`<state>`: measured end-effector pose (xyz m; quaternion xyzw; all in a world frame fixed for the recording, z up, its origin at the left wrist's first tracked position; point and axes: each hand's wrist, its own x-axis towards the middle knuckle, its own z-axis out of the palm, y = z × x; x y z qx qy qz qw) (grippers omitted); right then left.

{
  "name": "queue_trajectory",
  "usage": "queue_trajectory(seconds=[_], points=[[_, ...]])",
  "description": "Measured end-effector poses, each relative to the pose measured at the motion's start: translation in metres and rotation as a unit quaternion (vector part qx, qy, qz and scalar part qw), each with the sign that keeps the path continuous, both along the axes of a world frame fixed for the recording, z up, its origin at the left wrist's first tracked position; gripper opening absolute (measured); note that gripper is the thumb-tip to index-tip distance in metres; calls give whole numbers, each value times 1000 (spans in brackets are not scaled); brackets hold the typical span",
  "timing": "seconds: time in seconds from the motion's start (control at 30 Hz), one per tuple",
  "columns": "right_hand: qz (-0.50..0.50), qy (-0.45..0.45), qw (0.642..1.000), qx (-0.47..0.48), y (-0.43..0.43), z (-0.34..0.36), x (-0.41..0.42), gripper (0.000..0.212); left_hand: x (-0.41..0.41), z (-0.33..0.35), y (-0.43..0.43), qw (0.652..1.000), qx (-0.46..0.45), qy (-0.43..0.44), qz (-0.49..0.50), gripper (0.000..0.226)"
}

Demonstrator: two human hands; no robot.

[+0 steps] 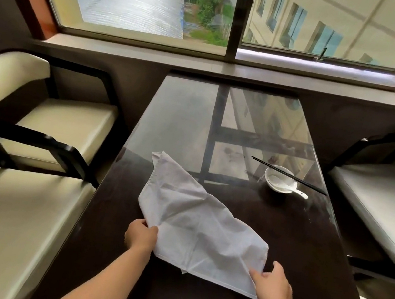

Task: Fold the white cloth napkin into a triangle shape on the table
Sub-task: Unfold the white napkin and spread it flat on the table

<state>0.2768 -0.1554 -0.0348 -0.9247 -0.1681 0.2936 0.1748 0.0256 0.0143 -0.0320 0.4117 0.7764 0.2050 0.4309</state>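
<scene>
The dark, glossy table stretches away in front of me. Nearest, my left hand curls round the left edge of the white napkin, and my right hand pinches its near right corner between thumb and fingers. The cloth is wrinkled and loosely doubled over, lying on the near half of the table and running diagonally from my hands to a hemmed corner at the far left. Farther right sits a small white bowl holding a white spoon, with black chopsticks across its rim. Cream-cushioned chairs flank the table, and a window lies beyond.
</scene>
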Motion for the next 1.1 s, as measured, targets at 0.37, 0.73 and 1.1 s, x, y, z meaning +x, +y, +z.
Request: queue_trajectory(seconds=[0.37, 0.73, 1.1], points=[[-35, 53, 996, 64, -5, -5, -17, 9, -11, 33, 5, 791, -132, -555, 222, 23], [-115, 134, 954, 241, -13, 29, 2, 9, -25, 26, 23, 787, -72, -454, 411, 57], [-180, 204, 926, 262, -18, 57, 5, 15, -56, 20, 26, 903, -61, -280, 320, 58]])
